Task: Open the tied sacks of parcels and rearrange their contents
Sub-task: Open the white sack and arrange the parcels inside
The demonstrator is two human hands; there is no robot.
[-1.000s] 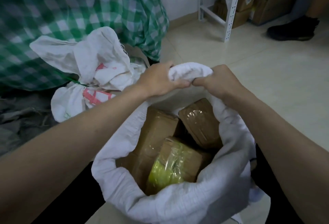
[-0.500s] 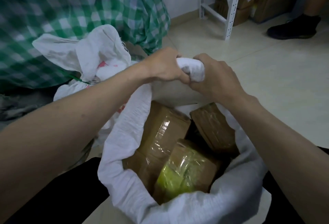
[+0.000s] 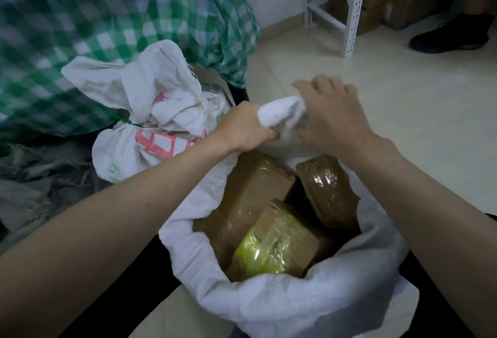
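A green-and-white checked cloth (image 3: 113, 28) hangs over the far left, well beyond the fingers. Below the hands stands the open white woven sack (image 3: 309, 302), its rim rolled down; the far part of that rim is bunched into a roll (image 3: 279, 114) between the two hands. The left hand (image 3: 243, 129) grips the left end of the roll, fingers curled tight round it. The right hand (image 3: 333, 117) lies over the right end, fingers loosely spread and bent; whether they pinch the cloth cannot be told. Left of the left knuckles sits a tied white sack with red print (image 3: 145, 122). Inside the open sack, beneath both wrists, lie taped brown parcels: a box (image 3: 255, 184), a rounded packet (image 3: 326, 189), and one with a yellow-green plastic pouch (image 3: 271, 243).
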